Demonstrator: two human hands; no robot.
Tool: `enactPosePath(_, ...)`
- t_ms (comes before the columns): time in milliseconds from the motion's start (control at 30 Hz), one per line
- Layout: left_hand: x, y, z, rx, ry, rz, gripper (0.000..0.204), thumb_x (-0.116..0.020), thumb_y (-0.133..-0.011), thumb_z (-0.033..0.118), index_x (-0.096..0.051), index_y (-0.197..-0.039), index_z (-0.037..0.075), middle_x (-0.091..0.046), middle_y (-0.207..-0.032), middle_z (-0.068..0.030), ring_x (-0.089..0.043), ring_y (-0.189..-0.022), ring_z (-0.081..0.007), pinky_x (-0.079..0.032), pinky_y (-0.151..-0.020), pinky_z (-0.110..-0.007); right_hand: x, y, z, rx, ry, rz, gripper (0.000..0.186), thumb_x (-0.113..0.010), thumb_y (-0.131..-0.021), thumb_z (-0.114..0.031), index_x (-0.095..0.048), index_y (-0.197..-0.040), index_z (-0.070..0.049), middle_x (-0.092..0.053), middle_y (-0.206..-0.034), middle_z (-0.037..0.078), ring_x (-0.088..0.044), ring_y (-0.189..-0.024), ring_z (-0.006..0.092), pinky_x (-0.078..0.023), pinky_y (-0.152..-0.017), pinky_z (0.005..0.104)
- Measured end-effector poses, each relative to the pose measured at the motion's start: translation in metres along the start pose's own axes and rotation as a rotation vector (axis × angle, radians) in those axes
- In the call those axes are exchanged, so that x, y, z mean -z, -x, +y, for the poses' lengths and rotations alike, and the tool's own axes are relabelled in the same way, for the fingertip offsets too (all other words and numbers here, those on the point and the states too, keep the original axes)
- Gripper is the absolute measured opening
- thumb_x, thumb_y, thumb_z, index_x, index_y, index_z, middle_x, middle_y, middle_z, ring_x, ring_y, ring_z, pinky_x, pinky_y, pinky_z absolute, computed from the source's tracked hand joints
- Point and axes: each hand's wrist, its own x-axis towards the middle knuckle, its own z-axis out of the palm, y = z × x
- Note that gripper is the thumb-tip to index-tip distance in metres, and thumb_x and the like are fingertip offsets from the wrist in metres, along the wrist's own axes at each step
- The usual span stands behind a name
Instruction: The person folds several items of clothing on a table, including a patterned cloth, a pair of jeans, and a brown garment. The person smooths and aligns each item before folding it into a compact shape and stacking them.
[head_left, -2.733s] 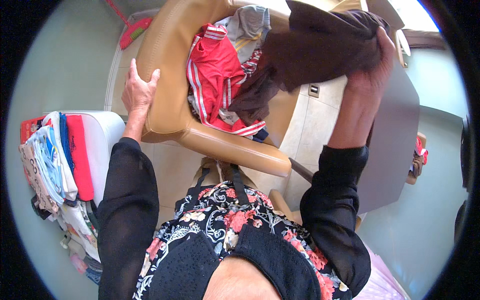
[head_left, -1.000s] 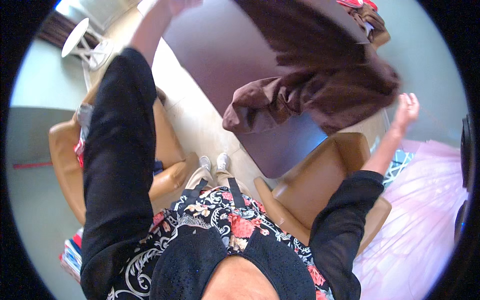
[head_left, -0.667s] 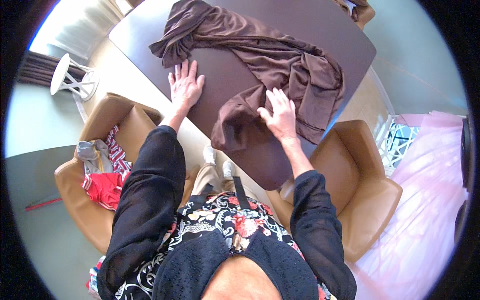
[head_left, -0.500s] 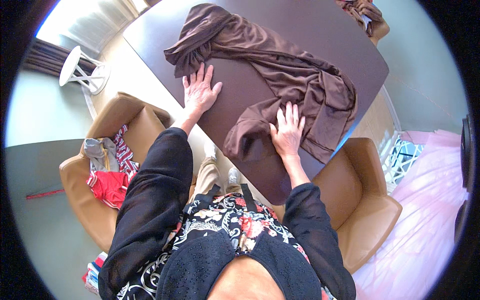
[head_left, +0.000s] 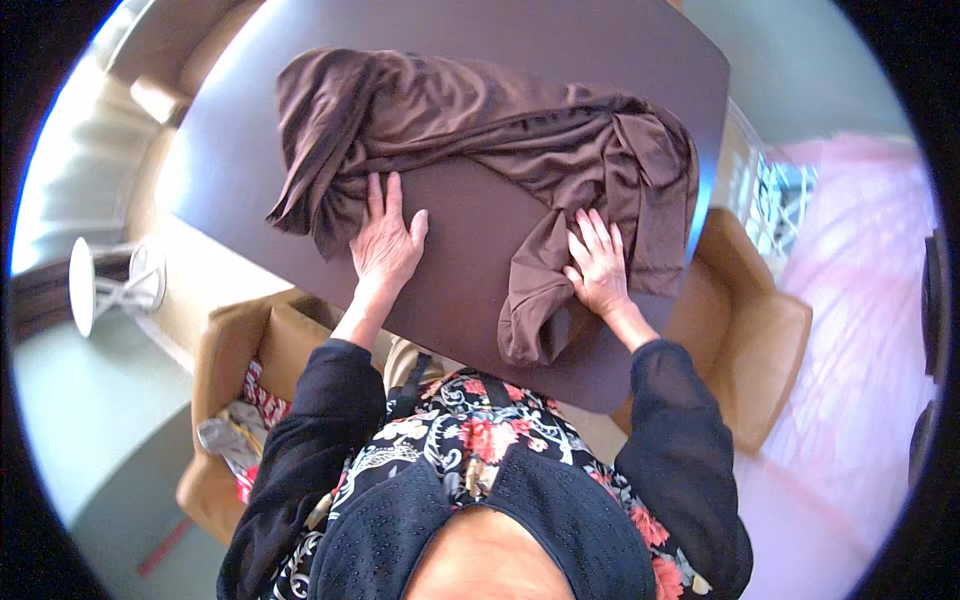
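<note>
A crumpled dark brown garment (head_left: 440, 110) of thin, soft cloth lies in a curve across the brown table (head_left: 450, 240). Its exact kind is hard to make out from the folds. Beside its bunched left end is my left hand (head_left: 387, 245), palm down and fingers stretched out, with the fingertips at the edge of the cloth. On the right, my right hand (head_left: 602, 268) lies flat on the garment, fingers extended. One narrow end of the cloth hangs toward the near table edge, just left of that hand.
Tan chairs stand at the near left (head_left: 235, 345) and the right (head_left: 735, 320); striped, grey and red clothes (head_left: 240, 435) lie on the left one. A white stool (head_left: 85, 285) is at the far left, and pale pink fabric (head_left: 850, 330) spreads at the right.
The view has turned, shifting the table. The garment's left end sits flatter and more spread out. The near end under my right hand has drawn in to the right and narrowed.
</note>
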Motion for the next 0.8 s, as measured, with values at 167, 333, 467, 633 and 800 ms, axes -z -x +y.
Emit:
enactPosePath(167,0.0,-0.005,0.0,-0.205,0.009,0.003,0.064,-0.053,-0.086,0.035,-0.029,-0.139,0.01,-0.024,-0.144,-0.0211,-0.02,-0.134,-0.0406,-0.035,-0.103,-0.045,0.006,0.002,0.001,-0.025,0.065,-0.011,0.056,-0.063,-0.069,-0.024,-0.05,-0.122,-0.009,-0.035,-0.142,0.014,-0.03,-0.132,0.0323,-0.024,-0.105,0.0537)
enactPosePath(333,0.004,-0.006,0.0,-0.255,0.073,-0.064,0.064,-0.054,-0.086,0.033,-0.028,-0.139,0.008,-0.026,-0.14,-0.0223,-0.023,-0.13,-0.0469,-0.03,-0.104,-0.048,0.005,0.001,-0.004,-0.074,0.05,0.019,0.054,-0.064,-0.07,-0.022,-0.05,-0.121,-0.011,-0.036,-0.141,0.013,-0.031,-0.132,0.031,-0.024,-0.105,0.0523)
enactPosePath(467,0.003,-0.01,-0.002,-0.301,-0.003,-0.06,0.063,-0.053,-0.086,0.032,-0.028,-0.139,0.008,-0.027,-0.141,-0.0225,-0.024,-0.129,-0.0473,-0.03,-0.104,-0.048,0.006,-0.001,-0.007,-0.088,0.04,0.03,0.052,-0.062,-0.07,-0.022,-0.051,-0.12,-0.011,-0.037,-0.141,0.011,-0.033,-0.131,0.0302,-0.025,-0.105,0.0524)
enactPosePath(633,0.004,-0.011,0.003,-0.301,0.015,-0.058,0.061,-0.054,-0.086,0.03,-0.031,-0.138,0.007,-0.029,-0.14,-0.0221,-0.026,-0.128,-0.0474,-0.03,-0.104,-0.049,0.005,0.002,-0.004,-0.079,0.005,0.094,0.048,-0.06,-0.07,-0.021,-0.053,-0.116,-0.01,-0.039,-0.139,0.011,-0.034,-0.131,0.0293,-0.025,-0.104,0.0526)
enactPosePath(800,0.01,-0.012,-0.005,-0.459,0.179,0.048,0.045,-0.061,-0.077,0.01,-0.05,-0.12,0.003,-0.041,-0.132,-0.0198,-0.035,-0.125,-0.0407,-0.034,-0.102,-0.046,0.014,-0.005,-0.014,-0.076,-0.016,0.077,0.047,-0.059,-0.075,-0.027,-0.054,-0.118,-0.01,-0.041,-0.138,0.012,-0.036,-0.13,0.0293,-0.023,-0.105,0.0544)
